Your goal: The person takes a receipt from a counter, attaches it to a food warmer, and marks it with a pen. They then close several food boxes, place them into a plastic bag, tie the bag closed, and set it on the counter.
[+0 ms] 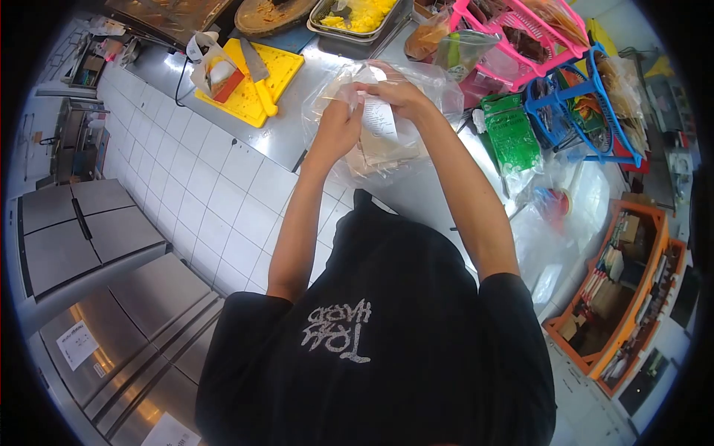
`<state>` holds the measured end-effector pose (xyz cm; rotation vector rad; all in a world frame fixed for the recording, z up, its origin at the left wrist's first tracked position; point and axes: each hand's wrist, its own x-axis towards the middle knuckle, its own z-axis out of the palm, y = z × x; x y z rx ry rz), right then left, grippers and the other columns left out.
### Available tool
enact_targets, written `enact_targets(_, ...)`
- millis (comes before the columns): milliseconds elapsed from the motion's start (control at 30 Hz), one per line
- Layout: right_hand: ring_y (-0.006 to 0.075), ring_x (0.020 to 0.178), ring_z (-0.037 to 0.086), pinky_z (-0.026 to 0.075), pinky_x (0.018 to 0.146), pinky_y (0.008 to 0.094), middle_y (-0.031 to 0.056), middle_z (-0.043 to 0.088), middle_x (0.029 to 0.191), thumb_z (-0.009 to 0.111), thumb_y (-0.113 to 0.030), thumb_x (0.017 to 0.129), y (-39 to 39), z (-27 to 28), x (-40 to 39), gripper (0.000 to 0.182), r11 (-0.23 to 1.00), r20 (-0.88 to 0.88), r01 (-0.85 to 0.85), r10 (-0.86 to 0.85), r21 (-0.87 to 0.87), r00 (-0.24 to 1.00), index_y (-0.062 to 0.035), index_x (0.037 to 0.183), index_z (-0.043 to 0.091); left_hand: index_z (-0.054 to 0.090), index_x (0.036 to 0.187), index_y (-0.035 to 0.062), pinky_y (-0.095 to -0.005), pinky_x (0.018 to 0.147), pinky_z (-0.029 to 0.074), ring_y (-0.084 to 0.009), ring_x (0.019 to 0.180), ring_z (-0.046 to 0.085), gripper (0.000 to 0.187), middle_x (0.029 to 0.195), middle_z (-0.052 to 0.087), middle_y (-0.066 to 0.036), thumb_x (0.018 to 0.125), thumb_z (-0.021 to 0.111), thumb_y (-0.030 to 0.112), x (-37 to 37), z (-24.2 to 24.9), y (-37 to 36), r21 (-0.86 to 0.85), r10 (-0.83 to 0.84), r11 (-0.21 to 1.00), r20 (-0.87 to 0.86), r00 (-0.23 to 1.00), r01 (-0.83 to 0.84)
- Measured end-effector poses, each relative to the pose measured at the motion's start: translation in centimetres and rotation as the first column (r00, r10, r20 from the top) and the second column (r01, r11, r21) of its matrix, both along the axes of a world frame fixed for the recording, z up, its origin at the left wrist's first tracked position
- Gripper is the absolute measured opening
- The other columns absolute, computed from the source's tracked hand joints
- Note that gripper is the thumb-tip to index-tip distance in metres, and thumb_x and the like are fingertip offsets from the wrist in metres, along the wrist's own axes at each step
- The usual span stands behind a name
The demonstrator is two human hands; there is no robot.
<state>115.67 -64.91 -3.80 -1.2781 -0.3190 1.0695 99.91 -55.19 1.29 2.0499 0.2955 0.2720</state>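
Note:
Both hands are at a large clear plastic bag (pixel 428 89) near the edge of the steel worktop. My left hand (pixel 342 126) is closed with fingers bent, gripping the bag's gathered plastic. Close beside it my right hand (pixel 390 93) pinches the bag, its fingertips near those of the left. Just below the fingers a white printed slip (pixel 379 117) hangs against the plastic. Inside the bag's lower part shows a flat beige-brown packet (pixel 383 154), partly veiled by the clear film.
On the left lies a yellow cutting board (pixel 286 70) with a knife (pixel 255 63). A steel tray (pixel 357 33) of yellow food stands behind. Pink (pixel 569 48) and blue baskets (pixel 584 93), plus a green packet (pixel 513 134), crowd the right. An orange shelf (pixel 595 357) stands lower right.

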Motion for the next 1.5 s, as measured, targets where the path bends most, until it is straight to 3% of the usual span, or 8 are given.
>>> enact_targets(200, 0.0213, 0.077, 0.066, 0.054, 0.057, 0.0346, 0.0155, 0.063, 0.100, 0.068, -0.009, 0.086, -0.6, -0.2, -0.7, 0.085, 0.956, -0.008, 0.227, -0.233, -0.188, 0.973, -0.0063, 0.154, 0.017, 0.053, 0.132, 0.0058, -0.0393, 0.088, 0.050, -0.0328, 0.104, 0.065, 0.034, 0.109, 0.066, -0.021, 0.099, 0.047, 0.014, 1.0, -4.6, 0.9, 0.234, -0.110, 0.967, 0.040, 0.993, 0.098)
enact_targets(300, 0.0193, 0.071, 0.064, 0.049, 0.052, 0.0318, 0.0127, 0.063, 0.091, 0.068, -0.021, 0.088, -2.1, 4.7, -3.9, 0.077, 0.887, 0.138, 0.343, -0.315, -0.310, 0.939, -0.0006, 0.149, 0.026, 0.057, 0.128, 0.0057, -0.0424, 0.097, 0.045, -0.0386, 0.111, 0.060, 0.034, 0.114, 0.065, -0.023, 0.096, 0.049, 0.011, 1.3, -3.6, 1.3, 0.079, -0.171, 0.981, -0.103, 0.980, 0.179)
enact_targets(433, 0.0172, 0.070, 0.063, 0.046, 0.053, 0.0306, 0.0097, 0.063, 0.083, 0.069, -0.032, 0.088, -7.1, 3.0, -6.0, 0.063, 0.917, 0.039, 0.080, -0.070, -0.390, 0.997, 0.0048, 0.133, 0.047, 0.060, 0.127, 0.0072, -0.0435, 0.095, 0.047, -0.0382, 0.110, 0.061, 0.033, 0.116, 0.065, -0.023, 0.096, 0.052, 0.015, 1.6, -3.8, 2.3, 0.243, -0.223, 0.933, -0.189, 0.956, 0.266)
enact_targets(600, 0.0187, 0.075, 0.061, 0.048, 0.067, 0.0313, 0.0098, 0.064, 0.078, 0.073, -0.036, 0.084, -12.1, 4.7, -11.7, 0.044, 0.828, 0.408, 0.213, 0.021, -0.519, 0.913, 0.0030, 0.104, 0.066, 0.059, 0.131, 0.0129, -0.0437, 0.095, 0.048, -0.0377, 0.110, 0.061, 0.051, 0.114, 0.064, -0.023, 0.089, 0.065, 0.040, 0.7, -1.8, 0.4, 0.393, -0.145, 0.882, -0.300, 0.943, 0.261)
enact_targets(633, 0.0313, 0.089, 0.069, 0.051, 0.081, 0.0394, 0.0259, 0.069, 0.097, 0.070, -0.037, 0.084, -12.6, 6.1, -12.2, 0.049, 0.810, 0.400, 0.114, 0.156, -0.575, 0.903, 0.0058, 0.107, 0.063, 0.059, 0.131, 0.0129, -0.0437, 0.095, 0.048, -0.0377, 0.110, 0.061, 0.051, 0.114, 0.064, -0.023, 0.089, 0.065, 0.040, 0.6, -1.8, 0.2, 0.387, -0.150, 0.883, -0.305, 0.940, 0.267)
enact_targets(833, 0.0443, 0.110, 0.058, 0.048, 0.091, 0.0475, 0.0279, 0.060, 0.114, 0.068, -0.038, 0.088, -13.8, 6.2, -15.4, 0.057, 0.661, 0.671, 0.385, 0.247, -0.644, 0.699, 0.0059, 0.120, 0.053, 0.052, 0.138, 0.0132, -0.0456, 0.094, 0.049, -0.0401, 0.110, 0.062, 0.068, 0.120, 0.062, -0.025, 0.083, 0.070, 0.048, 0.1, -0.9, -1.0, 0.409, -0.112, 0.864, -0.411, 0.905, 0.293)
enact_targets(1233, 0.0456, 0.096, 0.060, 0.049, 0.083, 0.0522, 0.0266, 0.060, 0.109, 0.066, -0.031, 0.092, -14.7, 12.3, -17.7, 0.039, 0.690, 0.590, 0.000, 0.619, -0.723, 0.519, 0.0020, 0.111, 0.060, 0.044, 0.145, 0.0101, -0.0472, 0.098, 0.049, -0.0431, 0.113, 0.061, 0.090, 0.155, 0.033, -0.024, 0.072, 0.080, 0.047, -1.0, -2.2, -1.3, 0.409, -0.210, 0.843, -0.346, 0.914, 0.348)
enact_targets(1500, 0.0450, 0.098, 0.065, 0.052, 0.083, 0.0518, 0.0272, 0.065, 0.103, 0.066, -0.033, 0.091, -13.0, 9.1, -14.5, 0.052, 0.656, 0.692, 0.290, 0.510, -0.697, 0.511, -0.0061, 0.132, 0.046, 0.035, 0.152, 0.0200, -0.0467, 0.109, 0.041, -0.0427, 0.131, 0.048, 0.105, 0.163, 0.017, -0.016, 0.065, 0.086, 0.046, -1.4, -1.6, -1.0, 0.353, -0.230, 0.851, -0.416, 0.879, 0.390)
